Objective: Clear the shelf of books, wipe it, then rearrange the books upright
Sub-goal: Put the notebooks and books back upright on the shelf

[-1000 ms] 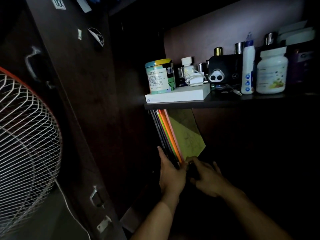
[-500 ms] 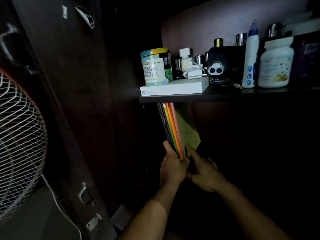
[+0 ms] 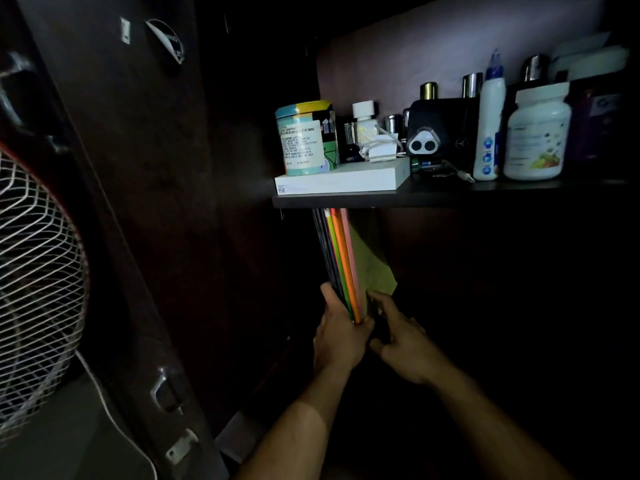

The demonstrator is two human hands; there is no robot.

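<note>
Dim cupboard, light only on the upper shelf (image 3: pixel 450 199). Below that shelf, at its left end, a thin stack of books (image 3: pixel 341 261) stands upright, coloured edges facing out: dark covers, then green, orange, pink. A yellowish sheet or cover (image 3: pixel 372 268) leans away just right of the stack. Left hand (image 3: pixel 341 337) is under the stack's lower left corner, fingers wrapped round the bottom edges, thumb up the left face; a firm hold on the books. Right hand (image 3: pixel 401 344) sits just right of the stack, forefinger reaching to the pink edge; the other fingers are in shadow, so whether it grips anything I cannot tell. The lower shelf floor itself is too dark to see. Above the stack, on the upper shelf: a flat white box (image 3: pixel 341 181) with a printed tin (image 3: pixel 303 140) on it, and further right a white squeeze bottle (image 3: pixel 490 119) and a white jar (image 3: pixel 536 133). Judgement: books are being squared upright, late in the task. Risks from here: the stack is slim and unsupported on its right, so releasing it may let it fan or topple rightward; the loose yellowish sheet could crease or get trapped if pushed in; lifting the books too high would knock the upper shelf's underside.
</note>
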